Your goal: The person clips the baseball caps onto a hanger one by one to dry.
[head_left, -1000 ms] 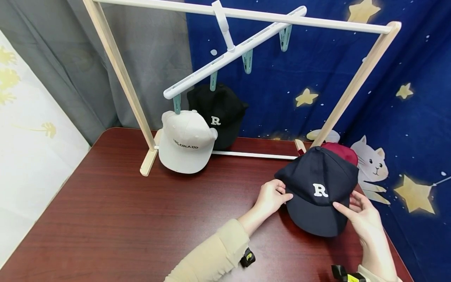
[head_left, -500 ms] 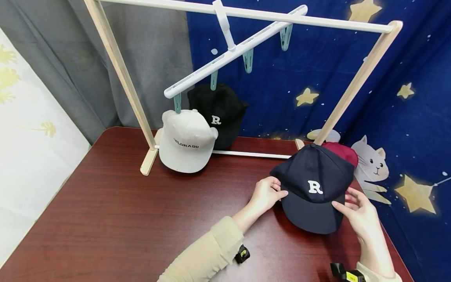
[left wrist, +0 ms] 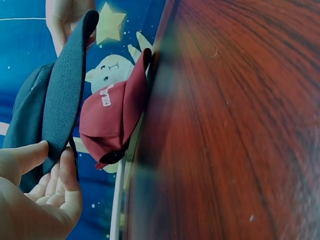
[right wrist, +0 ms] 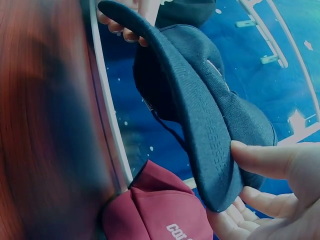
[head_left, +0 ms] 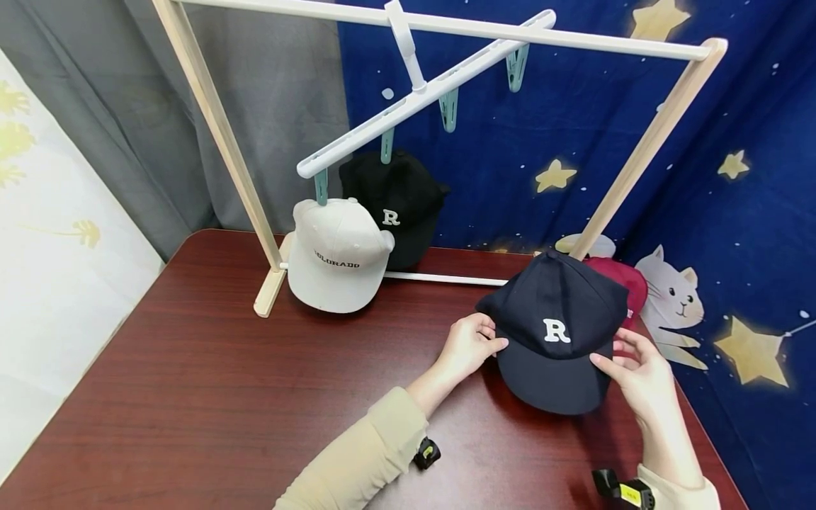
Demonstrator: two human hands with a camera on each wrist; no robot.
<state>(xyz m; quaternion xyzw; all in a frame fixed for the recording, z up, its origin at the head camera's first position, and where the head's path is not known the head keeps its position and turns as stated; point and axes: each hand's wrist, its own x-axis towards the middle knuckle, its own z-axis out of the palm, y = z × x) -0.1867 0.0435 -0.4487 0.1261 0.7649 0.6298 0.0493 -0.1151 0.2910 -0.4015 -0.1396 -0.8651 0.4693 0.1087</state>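
A navy baseball cap [head_left: 561,304] with a white letter R is held above the table's right side. My left hand [head_left: 468,346] pinches its brim at the left edge, thumb on top and fingers underneath. At the opposite edge my right hand [head_left: 644,375] pinches the brim the same way. In the left wrist view the cap [left wrist: 65,95] hangs clear of the tabletop. Behind and below it sits a dark red cap [left wrist: 107,115] with white lettering, partly hidden in the head view.
A wooden rack [head_left: 217,120] carries a slanting white hanger [head_left: 421,95] with several green clips [head_left: 448,111]. A white cap [head_left: 338,258] and a black cap [head_left: 408,205] hang under its left clips. The brown table [head_left: 191,397] lies in front; a starry blue curtain [head_left: 484,177] hangs behind.
Both hands have carried the navy cap leftward and slightly up, still pinching its brim. More of the dark red cap shows behind it. The hanging caps have stayed put.
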